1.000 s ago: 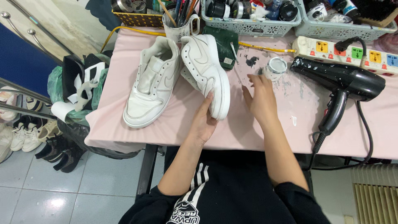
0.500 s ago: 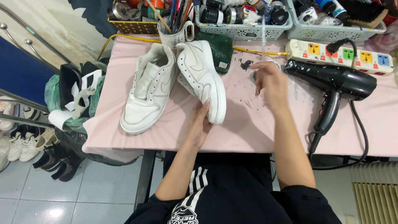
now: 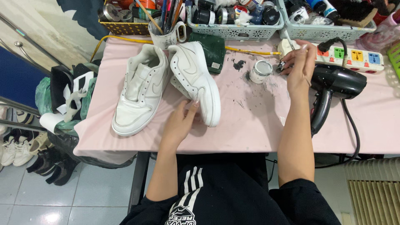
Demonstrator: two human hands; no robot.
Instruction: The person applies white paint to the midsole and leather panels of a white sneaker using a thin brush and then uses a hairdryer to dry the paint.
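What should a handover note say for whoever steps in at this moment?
Left hand: rests on the side of the tilted shoe, steadying it on the pink table.
Right hand: raised beside the small paint jar, pinching a thin brush; its tip is hard to make out.
Second shoe lies flat to the left, touching the first.
Hair dryer lies at right, untouched.
Done: jar is open, both shoes laid out.
Left: no fresh paint visible on either shoe.

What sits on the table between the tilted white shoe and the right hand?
Head view: a small open paint jar and dark smears on the pink table.
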